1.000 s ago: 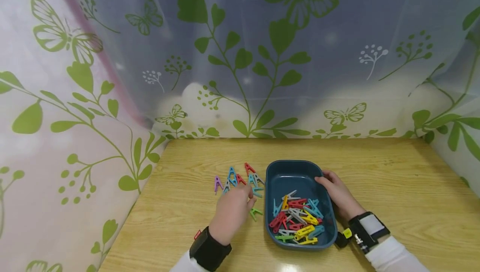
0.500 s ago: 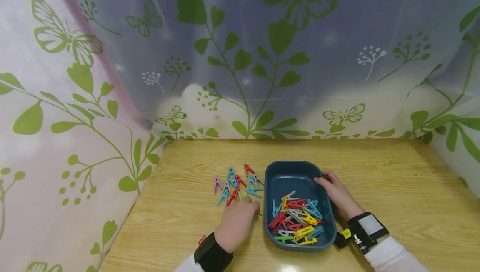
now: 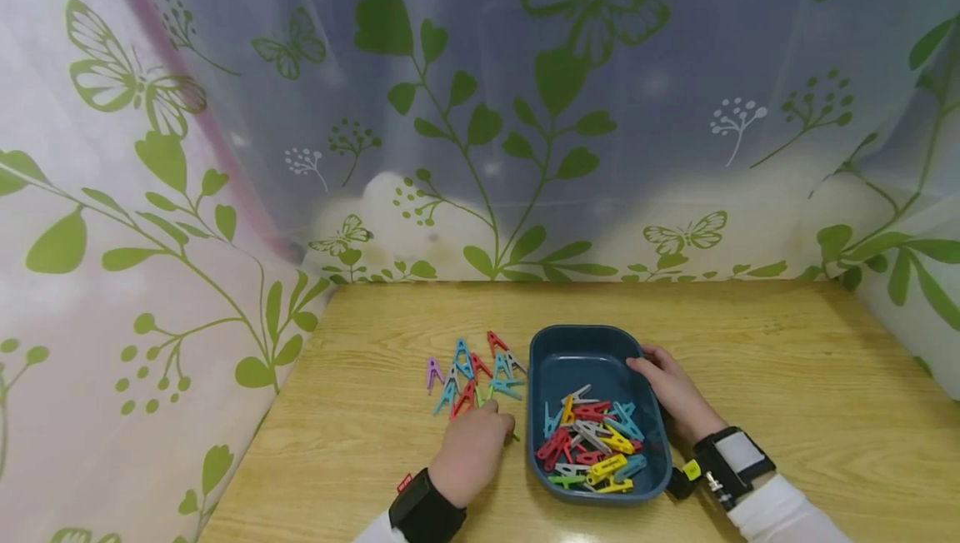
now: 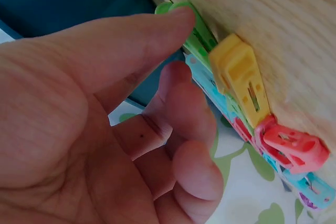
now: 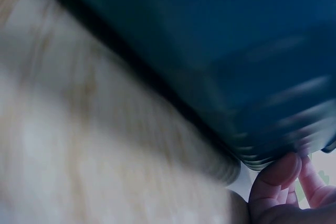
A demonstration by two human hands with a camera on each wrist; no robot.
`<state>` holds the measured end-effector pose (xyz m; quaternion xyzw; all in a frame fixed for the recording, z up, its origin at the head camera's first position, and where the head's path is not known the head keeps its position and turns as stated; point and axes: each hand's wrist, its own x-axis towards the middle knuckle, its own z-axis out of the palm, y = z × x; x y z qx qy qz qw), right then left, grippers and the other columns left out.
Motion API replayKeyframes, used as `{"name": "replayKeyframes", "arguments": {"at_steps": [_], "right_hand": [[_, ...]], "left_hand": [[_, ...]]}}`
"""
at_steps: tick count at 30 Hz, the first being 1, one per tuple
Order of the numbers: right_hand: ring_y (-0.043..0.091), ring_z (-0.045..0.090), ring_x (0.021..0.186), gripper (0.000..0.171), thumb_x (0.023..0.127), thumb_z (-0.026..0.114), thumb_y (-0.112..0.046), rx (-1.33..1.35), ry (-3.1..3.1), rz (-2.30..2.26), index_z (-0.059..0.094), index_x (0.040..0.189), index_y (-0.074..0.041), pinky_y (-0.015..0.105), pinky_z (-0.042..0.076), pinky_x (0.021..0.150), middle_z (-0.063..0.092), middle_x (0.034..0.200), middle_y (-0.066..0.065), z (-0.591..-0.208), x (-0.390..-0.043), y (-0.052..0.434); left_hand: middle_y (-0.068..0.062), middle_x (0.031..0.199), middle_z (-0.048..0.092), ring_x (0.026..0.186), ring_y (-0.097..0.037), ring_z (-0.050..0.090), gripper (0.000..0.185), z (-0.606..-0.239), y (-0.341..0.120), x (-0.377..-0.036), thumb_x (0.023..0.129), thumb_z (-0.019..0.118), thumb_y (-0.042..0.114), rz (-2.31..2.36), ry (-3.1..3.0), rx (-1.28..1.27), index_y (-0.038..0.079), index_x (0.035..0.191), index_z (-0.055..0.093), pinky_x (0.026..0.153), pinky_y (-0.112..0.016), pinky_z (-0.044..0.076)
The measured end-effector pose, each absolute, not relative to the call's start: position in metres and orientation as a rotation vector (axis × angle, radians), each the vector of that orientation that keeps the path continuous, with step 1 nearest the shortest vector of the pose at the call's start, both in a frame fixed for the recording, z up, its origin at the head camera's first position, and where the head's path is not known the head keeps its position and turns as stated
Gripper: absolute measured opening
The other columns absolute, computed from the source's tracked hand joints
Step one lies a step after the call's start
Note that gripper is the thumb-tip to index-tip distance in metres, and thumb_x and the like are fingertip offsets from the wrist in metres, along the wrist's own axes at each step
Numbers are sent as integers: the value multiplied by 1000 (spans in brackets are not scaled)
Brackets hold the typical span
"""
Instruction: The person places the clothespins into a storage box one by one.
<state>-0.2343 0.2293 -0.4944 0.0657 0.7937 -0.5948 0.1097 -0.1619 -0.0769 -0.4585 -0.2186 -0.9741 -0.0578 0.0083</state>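
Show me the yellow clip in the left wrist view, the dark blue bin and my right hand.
Yellow clip [image 4: 242,80]: left wrist view, on the middle of its body.
Dark blue bin [image 3: 579,371]: head view, on its bare floor toward the far end.
Right hand [image 3: 678,391]: head view, back of the hand.

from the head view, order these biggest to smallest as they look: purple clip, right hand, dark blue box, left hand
1. Dark blue box
2. Left hand and right hand: too alike to rank
3. Purple clip
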Motion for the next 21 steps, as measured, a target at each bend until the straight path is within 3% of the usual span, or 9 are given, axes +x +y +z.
{"name": "replayKeyframes", "arguments": {"at_steps": [5,21], "right_hand": [[33,51,124,67,107,50,-44,186,2315,-1762,29,153,0,28,46,90,41,148,24,-495,-234,229],[34,51,124,66,107,50,-42,187,2326,-1756,30,153,1,27,46,89,42,147,24,-496,-234,229]], "left_hand": [[3,76,51,62,-10,47,18,-457,-78,-163,91,66,4,-180,-3051,-661,18,82,72,52,-25,36],[2,81,61,65,-14,58,15,-455,-75,-164,91,68,5,-164,-2950,-601,19,87,72,53,-30,40]]}}
